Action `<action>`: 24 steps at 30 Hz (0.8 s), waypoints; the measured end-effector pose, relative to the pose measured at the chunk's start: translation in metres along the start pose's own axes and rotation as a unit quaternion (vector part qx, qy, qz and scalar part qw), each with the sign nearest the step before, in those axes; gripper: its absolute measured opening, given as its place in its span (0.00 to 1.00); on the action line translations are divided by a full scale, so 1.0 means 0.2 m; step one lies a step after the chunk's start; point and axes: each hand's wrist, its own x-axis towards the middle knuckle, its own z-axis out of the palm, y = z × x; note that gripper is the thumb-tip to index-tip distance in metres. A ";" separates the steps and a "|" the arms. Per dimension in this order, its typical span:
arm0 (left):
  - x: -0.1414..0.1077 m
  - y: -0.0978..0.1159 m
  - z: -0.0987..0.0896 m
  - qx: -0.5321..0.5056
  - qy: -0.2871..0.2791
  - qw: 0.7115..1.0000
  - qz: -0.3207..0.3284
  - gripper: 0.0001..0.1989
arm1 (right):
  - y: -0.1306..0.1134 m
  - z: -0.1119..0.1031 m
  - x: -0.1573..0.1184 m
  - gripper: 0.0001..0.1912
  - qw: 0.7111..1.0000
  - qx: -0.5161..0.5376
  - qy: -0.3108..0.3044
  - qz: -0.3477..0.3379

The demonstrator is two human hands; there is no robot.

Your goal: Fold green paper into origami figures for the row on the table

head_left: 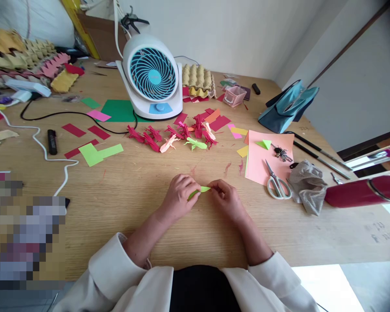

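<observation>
A small folded piece of lime-green paper [204, 189] is held between both hands, just above the wooden table [117, 234]. My left hand [181, 193] grips its left part, with fingers closed over it. At the pointed right end, my right hand [225, 197] pinches the tip between thumb and fingers. Beyond my hands lies a group of folded paper figures: several dark red ones [151, 141], a peach one [169, 143] and a lime-green one [196, 144]. Part of the held paper is hidden by my left fingers.
A white fan [154, 78] stands at the back. On the right lie scissors [277, 182], peach paper sheets [256, 164], keys [281, 152], a crumpled cloth [307, 186] and a red bottle [360, 190]. Leftward are green paper cutouts [99, 154], a black marker [52, 142] and a white cable [39, 143].
</observation>
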 end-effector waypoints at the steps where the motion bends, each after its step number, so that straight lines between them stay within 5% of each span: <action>1: 0.00 0.00 0.00 -0.017 0.007 1.000 -0.007 0.04 | 0.00 0.00 0.00 0.07 1.000 0.012 0.000 0.018; 11: -0.01 -0.01 0.02 -0.080 0.004 0.997 -0.015 0.16 | 0.00 0.04 0.00 0.10 0.986 0.148 -0.003 0.076; 24: -0.01 -0.01 0.02 -0.055 0.005 0.998 -0.015 0.17 | 0.03 0.05 0.01 0.13 0.981 0.173 0.004 0.091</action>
